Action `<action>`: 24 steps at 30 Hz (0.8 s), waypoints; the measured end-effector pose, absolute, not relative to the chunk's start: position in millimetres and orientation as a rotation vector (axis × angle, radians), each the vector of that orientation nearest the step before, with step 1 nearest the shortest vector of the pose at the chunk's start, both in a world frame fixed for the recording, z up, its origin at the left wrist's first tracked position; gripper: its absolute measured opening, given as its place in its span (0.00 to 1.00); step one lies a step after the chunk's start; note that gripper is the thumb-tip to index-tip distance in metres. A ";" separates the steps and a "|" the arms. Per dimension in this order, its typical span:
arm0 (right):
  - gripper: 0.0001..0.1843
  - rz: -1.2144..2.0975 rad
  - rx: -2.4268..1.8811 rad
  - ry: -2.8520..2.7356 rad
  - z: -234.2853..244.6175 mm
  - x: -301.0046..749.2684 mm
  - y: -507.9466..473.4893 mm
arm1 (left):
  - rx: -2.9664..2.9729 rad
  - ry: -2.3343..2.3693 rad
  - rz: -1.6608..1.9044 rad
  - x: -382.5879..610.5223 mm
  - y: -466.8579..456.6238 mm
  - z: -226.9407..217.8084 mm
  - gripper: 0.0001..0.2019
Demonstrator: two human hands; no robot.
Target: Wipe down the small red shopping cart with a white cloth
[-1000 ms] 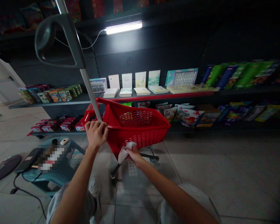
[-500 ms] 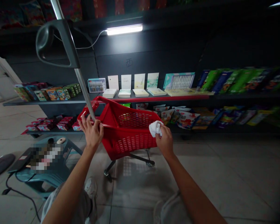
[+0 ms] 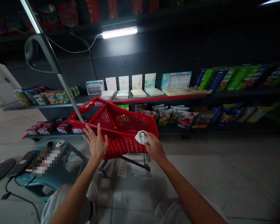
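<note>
A red plastic shopping cart (image 3: pixel 124 146) on a grey wheeled frame stands before me, its handle end to the left. My right hand (image 3: pixel 155 147) grips a crumpled white cloth (image 3: pixel 141 137) against the cart's near upper rim, toward the right end. At the near left rim is my left hand (image 3: pixel 96 141), fingers spread, with nothing held in it; whether its fingertips touch the cart I cannot tell. A metal pole (image 3: pixel 68 91) with a grey loop grip (image 3: pixel 40 54) rises from the cart's handle end and leans left.
Behind the cart, a dark shelf (image 3: pixel 84 99) carries books (image 3: pixel 123 94), boxes and snack bags (image 3: pixel 186 117). A lit tube lamp (image 3: pixel 119 32) hangs above. A blue-green stool (image 3: pixel 58 177) with a dark device and cable stands at left, beside my leg.
My right hand and the cloth have moved left along the rim. My left hand has opened and come lower, off the pole's base. The pole now leans farther left and the cart has turned slightly.
</note>
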State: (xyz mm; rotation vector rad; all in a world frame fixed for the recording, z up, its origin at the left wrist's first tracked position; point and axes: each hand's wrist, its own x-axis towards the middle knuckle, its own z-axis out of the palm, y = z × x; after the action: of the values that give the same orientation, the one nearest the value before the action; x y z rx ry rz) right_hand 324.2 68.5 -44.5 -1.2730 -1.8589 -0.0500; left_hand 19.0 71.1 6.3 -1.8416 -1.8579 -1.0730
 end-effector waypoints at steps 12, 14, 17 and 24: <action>0.20 0.182 -1.164 -1.927 -31.9 302.4 65.3 | -2.125 -1.766 -1.083 30.2 95.3 -30.4 0.24; 0.20 0.183 -1.154 -1.938 -31.3 298.8 65.0 | -2.138 -1.762 -1.080 25.1 100.8 -31.1 0.24; 0.20 0.190 -1.139 -1.958 -30.5 295.9 66.6 | -2.110 -1.789 -1.089 22.9 106.4 -32.1 0.25; 0.10 -0.036 -1.391 -1.826 -25.1 322.6 84.4 | -2.087 -1.821 -1.067 27.9 111.7 -32.9 0.28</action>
State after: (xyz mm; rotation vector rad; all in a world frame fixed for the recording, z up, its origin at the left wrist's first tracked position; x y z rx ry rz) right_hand 322.6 84.4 -25.1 -1.3912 -1.8256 -0.0359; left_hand 27.9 111.7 -32.9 -2.0868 -1.8212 -1.0674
